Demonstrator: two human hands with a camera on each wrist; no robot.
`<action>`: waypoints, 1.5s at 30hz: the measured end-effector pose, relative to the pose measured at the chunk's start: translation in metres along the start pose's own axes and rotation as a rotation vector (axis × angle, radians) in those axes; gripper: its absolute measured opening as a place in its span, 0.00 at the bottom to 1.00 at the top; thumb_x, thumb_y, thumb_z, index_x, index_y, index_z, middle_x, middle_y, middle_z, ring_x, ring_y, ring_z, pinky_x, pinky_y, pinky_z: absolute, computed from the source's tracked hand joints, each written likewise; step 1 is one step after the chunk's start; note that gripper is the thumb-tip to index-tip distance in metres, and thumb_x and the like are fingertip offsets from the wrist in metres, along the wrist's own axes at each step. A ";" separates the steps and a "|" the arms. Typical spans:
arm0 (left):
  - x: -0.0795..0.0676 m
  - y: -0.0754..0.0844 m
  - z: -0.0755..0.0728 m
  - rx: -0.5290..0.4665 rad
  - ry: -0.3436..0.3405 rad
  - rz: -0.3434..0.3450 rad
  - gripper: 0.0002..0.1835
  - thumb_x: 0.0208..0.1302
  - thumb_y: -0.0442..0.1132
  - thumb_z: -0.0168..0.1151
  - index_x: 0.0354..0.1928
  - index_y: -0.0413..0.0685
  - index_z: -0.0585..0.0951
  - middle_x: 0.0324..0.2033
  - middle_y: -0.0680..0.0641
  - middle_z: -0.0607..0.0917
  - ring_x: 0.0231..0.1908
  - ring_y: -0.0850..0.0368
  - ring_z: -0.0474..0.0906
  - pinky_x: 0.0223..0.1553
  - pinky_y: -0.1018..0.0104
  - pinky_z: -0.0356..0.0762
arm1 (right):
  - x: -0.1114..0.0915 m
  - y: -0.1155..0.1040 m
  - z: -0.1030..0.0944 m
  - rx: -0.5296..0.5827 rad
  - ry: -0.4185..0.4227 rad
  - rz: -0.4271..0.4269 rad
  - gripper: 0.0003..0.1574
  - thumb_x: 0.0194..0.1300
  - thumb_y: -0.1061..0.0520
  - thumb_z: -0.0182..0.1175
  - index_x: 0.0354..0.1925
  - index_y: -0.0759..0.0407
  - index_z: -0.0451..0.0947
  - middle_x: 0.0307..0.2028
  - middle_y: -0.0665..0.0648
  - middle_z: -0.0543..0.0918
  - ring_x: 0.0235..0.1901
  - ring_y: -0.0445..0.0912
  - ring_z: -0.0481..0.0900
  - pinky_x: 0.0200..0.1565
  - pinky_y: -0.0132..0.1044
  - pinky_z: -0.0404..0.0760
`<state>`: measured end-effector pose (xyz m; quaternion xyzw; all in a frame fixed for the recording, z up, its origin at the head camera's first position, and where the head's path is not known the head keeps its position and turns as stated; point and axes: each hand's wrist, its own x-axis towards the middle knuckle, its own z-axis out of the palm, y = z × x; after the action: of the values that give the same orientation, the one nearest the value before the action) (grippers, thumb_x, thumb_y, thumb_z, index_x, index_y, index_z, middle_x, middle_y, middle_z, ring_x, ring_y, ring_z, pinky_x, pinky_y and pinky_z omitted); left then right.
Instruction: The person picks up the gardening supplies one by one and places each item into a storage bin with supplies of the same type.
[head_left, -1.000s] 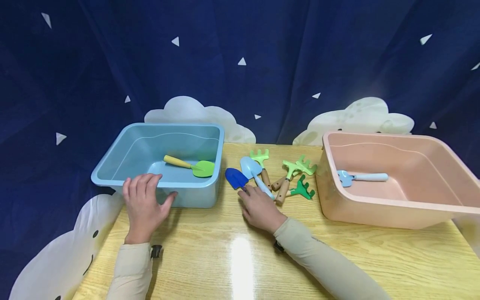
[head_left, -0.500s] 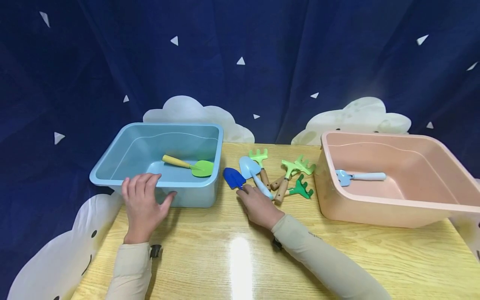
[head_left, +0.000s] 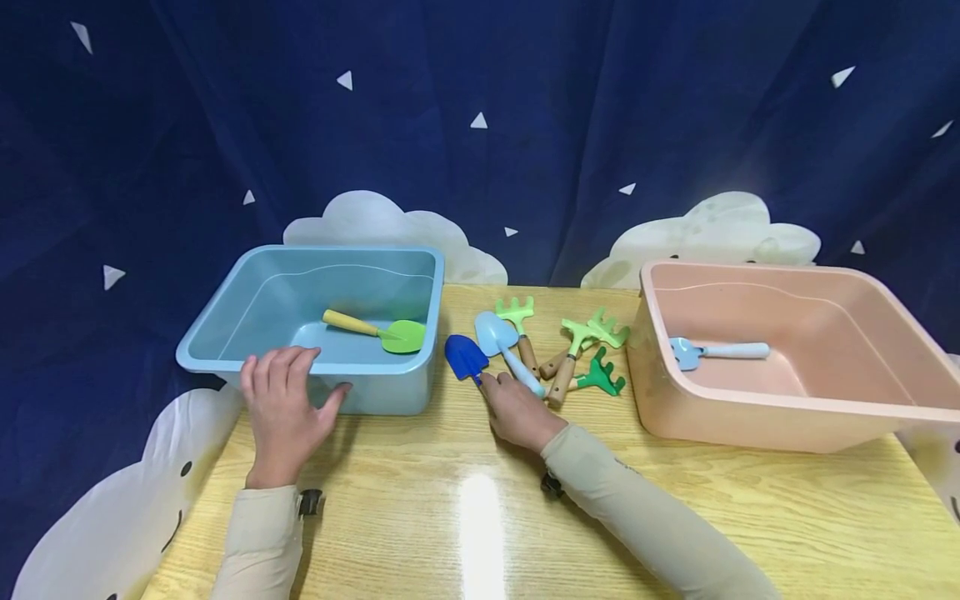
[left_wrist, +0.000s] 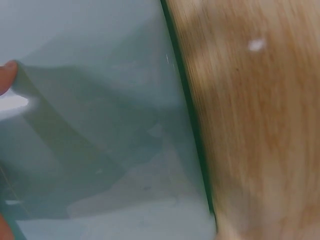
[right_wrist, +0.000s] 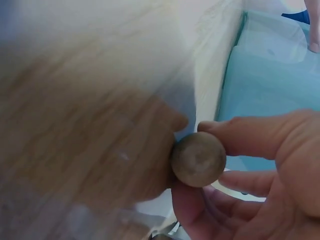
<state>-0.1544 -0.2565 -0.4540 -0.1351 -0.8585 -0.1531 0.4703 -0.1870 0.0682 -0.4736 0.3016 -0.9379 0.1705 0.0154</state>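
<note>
Right hand (head_left: 517, 410) pinches wooden handle (right_wrist: 199, 160) of dark blue shovel (head_left: 468, 360); shovel extends ahead-left of grip, long axis seemingly same slant, handle mostly covered. Left hand (head_left: 287, 408), farther left, grips blue bin (head_left: 390, 393) by rim.

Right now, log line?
left hand: on blue bin rim; right hand: pinches dark-blue shovel; blue bin: green shovel; pink bin: light-blue tool
</note>
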 end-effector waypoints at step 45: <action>0.000 0.000 0.001 0.010 0.019 -0.017 0.32 0.49 0.54 0.66 0.52 0.39 0.78 0.48 0.37 0.79 0.52 0.37 0.69 0.67 0.39 0.53 | -0.008 0.021 -0.015 1.277 -0.391 0.483 0.38 0.67 0.63 0.57 0.72 0.69 0.59 0.48 0.63 0.82 0.34 0.41 0.83 0.35 0.35 0.84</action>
<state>-0.1549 -0.2559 -0.4543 -0.1238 -0.8559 -0.1541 0.4778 -0.1942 0.0937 -0.4666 0.0603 -0.6810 0.6284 -0.3711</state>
